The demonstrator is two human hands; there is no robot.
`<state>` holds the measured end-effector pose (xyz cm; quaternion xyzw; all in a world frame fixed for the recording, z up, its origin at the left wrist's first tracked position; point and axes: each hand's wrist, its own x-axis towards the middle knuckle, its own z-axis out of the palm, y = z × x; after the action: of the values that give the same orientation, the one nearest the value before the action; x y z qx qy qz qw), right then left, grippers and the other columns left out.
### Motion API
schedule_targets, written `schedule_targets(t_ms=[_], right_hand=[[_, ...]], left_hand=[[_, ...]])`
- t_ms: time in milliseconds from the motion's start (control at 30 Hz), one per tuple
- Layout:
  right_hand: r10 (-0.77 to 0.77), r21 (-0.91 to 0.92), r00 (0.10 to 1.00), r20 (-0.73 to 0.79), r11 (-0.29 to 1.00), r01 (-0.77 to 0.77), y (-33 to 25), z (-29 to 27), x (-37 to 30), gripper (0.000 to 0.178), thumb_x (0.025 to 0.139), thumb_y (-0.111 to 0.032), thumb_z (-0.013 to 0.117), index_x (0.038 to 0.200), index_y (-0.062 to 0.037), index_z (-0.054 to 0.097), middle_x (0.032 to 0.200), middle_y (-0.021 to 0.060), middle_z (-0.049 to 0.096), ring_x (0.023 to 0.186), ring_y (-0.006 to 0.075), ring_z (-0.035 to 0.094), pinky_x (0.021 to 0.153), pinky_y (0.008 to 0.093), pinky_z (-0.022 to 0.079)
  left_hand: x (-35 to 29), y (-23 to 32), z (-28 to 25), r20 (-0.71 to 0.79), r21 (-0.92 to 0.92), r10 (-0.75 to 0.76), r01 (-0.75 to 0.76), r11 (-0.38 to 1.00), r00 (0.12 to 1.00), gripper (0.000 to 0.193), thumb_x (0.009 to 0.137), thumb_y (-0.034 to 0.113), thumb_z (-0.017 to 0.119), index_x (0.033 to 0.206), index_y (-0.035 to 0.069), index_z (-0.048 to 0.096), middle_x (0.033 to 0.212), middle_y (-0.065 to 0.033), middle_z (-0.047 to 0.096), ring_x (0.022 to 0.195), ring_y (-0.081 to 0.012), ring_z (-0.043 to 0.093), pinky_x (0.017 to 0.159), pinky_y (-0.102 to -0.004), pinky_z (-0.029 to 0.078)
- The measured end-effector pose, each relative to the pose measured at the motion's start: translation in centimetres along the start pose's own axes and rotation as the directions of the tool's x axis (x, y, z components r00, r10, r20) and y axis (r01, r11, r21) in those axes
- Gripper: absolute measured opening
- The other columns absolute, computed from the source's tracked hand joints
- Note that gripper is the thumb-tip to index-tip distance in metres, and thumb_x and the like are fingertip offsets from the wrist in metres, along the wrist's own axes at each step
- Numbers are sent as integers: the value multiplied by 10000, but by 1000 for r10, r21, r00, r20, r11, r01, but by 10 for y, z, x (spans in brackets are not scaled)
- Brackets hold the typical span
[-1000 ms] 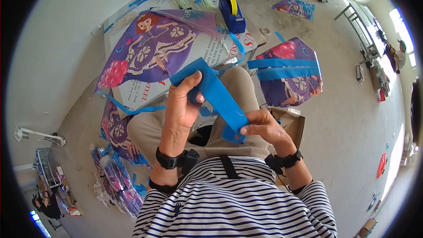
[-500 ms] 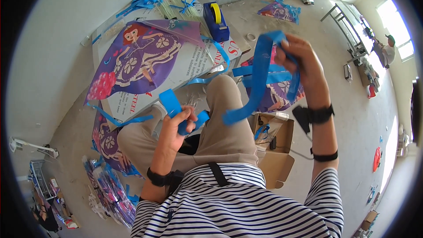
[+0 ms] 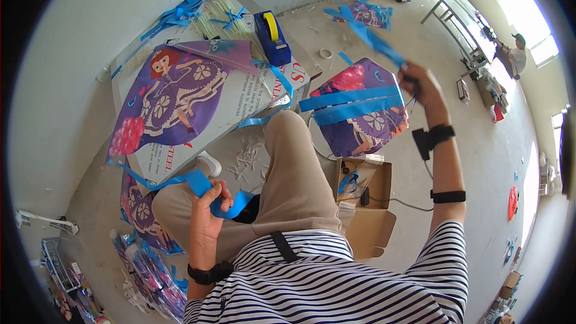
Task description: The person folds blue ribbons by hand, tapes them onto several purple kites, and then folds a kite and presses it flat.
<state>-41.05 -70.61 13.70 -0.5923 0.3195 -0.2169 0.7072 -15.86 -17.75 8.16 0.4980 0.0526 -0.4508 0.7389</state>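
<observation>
Above my left thigh, my left hand (image 3: 211,205) is closed on a blue ribbon strip (image 3: 198,182); its other end curls out below the fingers. My right hand (image 3: 425,91) is raised out to the right, closed round another blue ribbon (image 3: 373,39), which streams blurred toward the upper left. Beneath it lies a folded purple kite (image 3: 354,75) with two blue bands across it. A large purple kite sheet (image 3: 201,99) printed with a red-haired figure is spread over the board to my left.
The low board (image 3: 240,105) carries a blue tape dispenser (image 3: 273,39), pale thin sticks (image 3: 219,18) and blue ribbons (image 3: 174,18). An open cardboard box (image 3: 375,219) with a cable stands by my right leg. Packed kites (image 3: 153,276) lie lower left. Another person (image 3: 516,57) sits far right.
My right hand has swung slightly up, and its ribbon, which hung in a loop, now flies out to the upper left. My left hand has shifted down and left, still gripping its strip.
</observation>
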Motion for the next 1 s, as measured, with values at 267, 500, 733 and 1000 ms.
schedule_targets(t_ms=[267,500,733,1000], right_hand=[[271,-244,939,-213,916,-320,169,-59,-54,170,838,-61,704,966,50,691,827,131,708,655,188,664,595,279,524],[222,-292,940,-260,910,-295,178,-66,-79,158,856,-135,695,882,21,696,807,100,709,647,147,634,572,277,486],[-34,-634,755,-654,570,-523,221,-80,-101,366,788,-344,764,896,5,735,802,157,728,748,306,703,685,357,539],[-248,-662,830,-499,727,-181,193,41,-100,261,845,-244,738,921,5,732,821,107,716,763,222,684,691,340,524]], left_hand=[[5,-2,17,23,123,-45,42,991,999,186,927,160,677,1042,20,636,800,-88,645,555,-137,537,710,-341,484],[9,-7,21,16,119,-53,51,992,998,179,923,154,680,1034,20,639,794,-86,644,565,-141,543,713,-346,484],[10,-7,27,6,111,-41,40,993,999,161,912,133,679,998,2,643,774,-104,637,563,-161,543,668,-331,476],[11,12,35,115,148,77,-93,985,990,334,983,304,611,1008,-27,655,795,-127,653,635,-188,595,596,-296,469]])
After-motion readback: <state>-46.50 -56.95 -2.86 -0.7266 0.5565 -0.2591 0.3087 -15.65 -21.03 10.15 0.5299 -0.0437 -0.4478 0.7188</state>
